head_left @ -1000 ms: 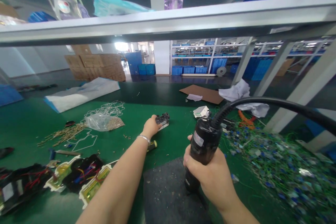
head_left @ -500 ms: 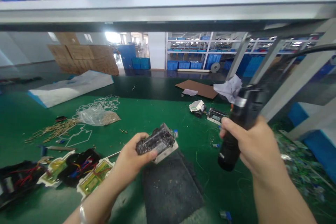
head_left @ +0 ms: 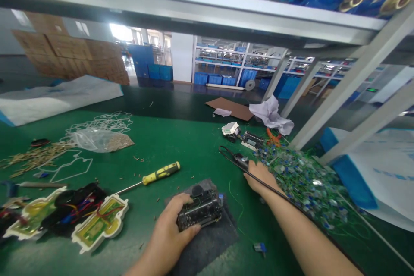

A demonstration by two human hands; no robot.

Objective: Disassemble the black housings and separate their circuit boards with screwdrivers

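My left hand (head_left: 171,228) grips a black rectangular device module (head_left: 200,211) from its left side, thumb along the near edge. A small blue-and-clear connector (head_left: 221,199) shows at its right end. The module is low over a dark square mat (head_left: 213,246). My right hand (head_left: 261,179) is down at the table, fingers closed around a black corded electric screwdriver (head_left: 241,159). Its cord end points away from me, and the cord runs back over my forearm. The rest of the tool is hidden under the hand.
A yellow-and-black screwdriver (head_left: 161,172) lies left of the mat. Opened white housings (head_left: 100,224) with wires are farther left, near a plastic bag (head_left: 97,139) and brass pins (head_left: 35,157). Green wire scraps (head_left: 310,189) pile up at right. A shelf beam (head_left: 194,6) spans overhead.
My right hand has lowered the electric screwdriver from mid-air to the table. The module in my left hand has come nearer, down toward the mat. My view has turned to the right.
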